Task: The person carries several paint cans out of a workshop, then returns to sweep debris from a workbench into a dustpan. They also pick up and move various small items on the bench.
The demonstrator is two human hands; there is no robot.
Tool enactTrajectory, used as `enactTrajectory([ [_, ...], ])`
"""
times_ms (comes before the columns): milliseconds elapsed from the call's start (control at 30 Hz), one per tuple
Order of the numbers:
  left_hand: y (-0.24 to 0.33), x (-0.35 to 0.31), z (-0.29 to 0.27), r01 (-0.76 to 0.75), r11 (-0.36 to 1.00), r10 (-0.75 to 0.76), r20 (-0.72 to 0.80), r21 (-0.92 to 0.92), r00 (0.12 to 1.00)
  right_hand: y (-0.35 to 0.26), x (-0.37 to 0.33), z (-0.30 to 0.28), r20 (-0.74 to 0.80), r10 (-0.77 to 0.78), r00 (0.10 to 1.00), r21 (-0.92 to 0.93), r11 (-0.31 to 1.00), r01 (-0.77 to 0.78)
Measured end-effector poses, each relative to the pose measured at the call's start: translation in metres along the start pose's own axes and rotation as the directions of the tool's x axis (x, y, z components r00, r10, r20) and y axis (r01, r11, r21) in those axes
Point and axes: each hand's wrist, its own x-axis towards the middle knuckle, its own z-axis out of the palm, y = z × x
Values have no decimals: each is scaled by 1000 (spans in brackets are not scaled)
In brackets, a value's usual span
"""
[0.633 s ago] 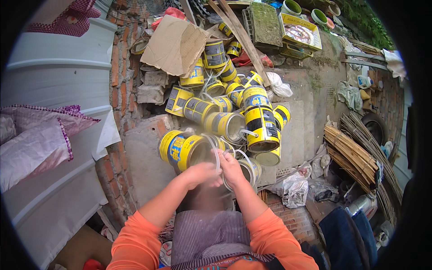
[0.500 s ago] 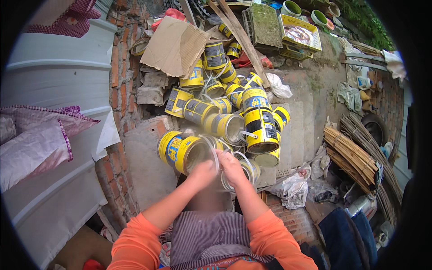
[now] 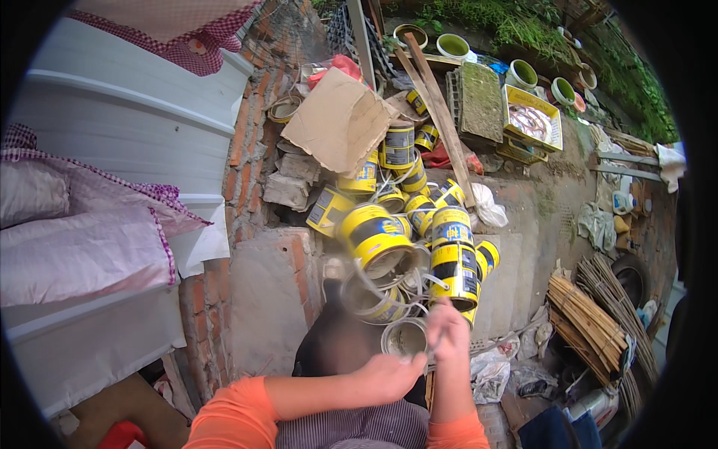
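Yellow/blk cyl. cans, some tilted

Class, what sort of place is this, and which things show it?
Probably a cluttered outdoor yard: a heap of yellow cans, bundled sticks and green plants growing along the far edge.

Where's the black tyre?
In the head view, the black tyre is toward the right edge, just beyond the stick bundles, near the brick wall.
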Motion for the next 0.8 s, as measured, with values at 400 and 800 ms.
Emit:
enactTrajectory([
  [400,-402,93,-231,534,838,-394,-797,-107,458,28,-2,-17,-342,-306,888,-763,643,-72],
  [800,-538,188,-384,726,680,-540,-604,97,586,72,25,-54,-401,-362,841,-692,721,-20],
])
